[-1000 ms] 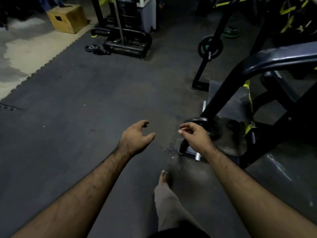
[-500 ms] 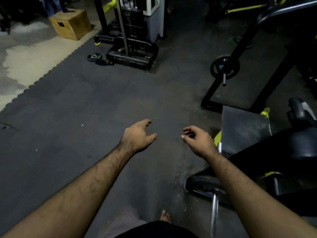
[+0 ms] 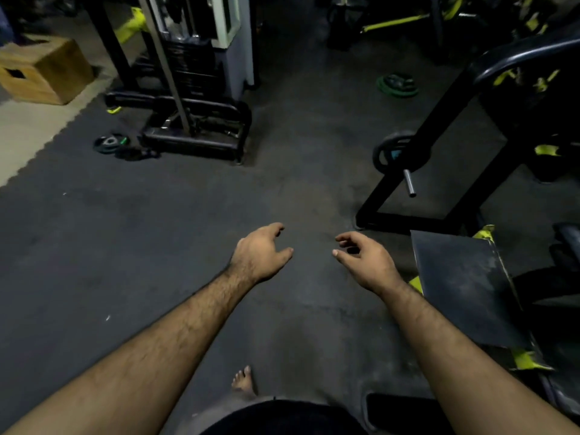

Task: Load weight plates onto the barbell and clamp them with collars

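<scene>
My left hand (image 3: pixel 262 254) and my right hand (image 3: pixel 365 262) hang in front of me over the dark rubber floor, fingers loosely curled, holding nothing. A black weight plate (image 3: pixel 384 152) sits on a steel peg (image 3: pixel 409 183) of the black machine frame at the right, well beyond my right hand. Small plates (image 3: pixel 110 142) lie on the floor at the far left. A green-rimmed stack of plates (image 3: pixel 398 85) lies on the floor at the far right. No barbell or collar shows clearly.
A cable machine (image 3: pixel 194 89) stands ahead at the left, with a wooden box (image 3: pixel 44 70) beyond it. A black footplate (image 3: pixel 461 287) and the machine frame (image 3: pixel 439 127) crowd the right side. My bare foot (image 3: pixel 243 379) is on the mat below.
The view has lifted and swung away from the plate and steel sleeve that lay by my right hand. Both hands stay empty, held in much the same pose.
</scene>
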